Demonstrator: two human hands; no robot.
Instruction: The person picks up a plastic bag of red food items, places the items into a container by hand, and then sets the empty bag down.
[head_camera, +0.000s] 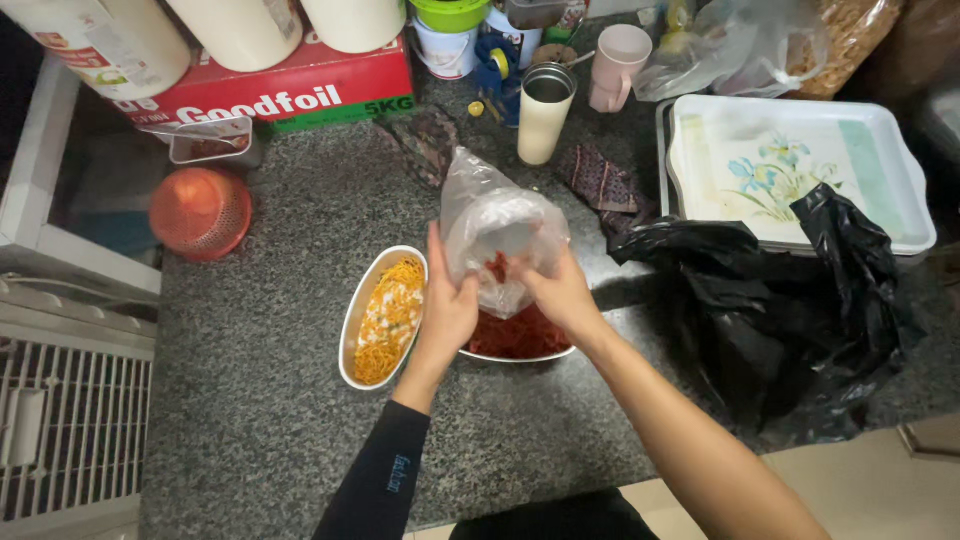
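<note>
Both hands grip the clear plastic bag (497, 232) at centre frame: the left hand (449, 300) clasps its left side, the right hand (560, 290) pinches its lower right edge. Red shreds spill into the bowl (515, 340) just beneath; the oval dish (383, 315) of orange strands sits left on the table (270, 400).

A home kitchen counter, crowded with food and containers.

A speckled granite worktop (260, 400) carries an oval dish of orange noodles (385, 318), a steel tumbler (545, 112), a pink mug (618, 65), a floral serving tray (800, 170) and a red foil carton (290, 90) beneath white tubs (240, 30).
</note>
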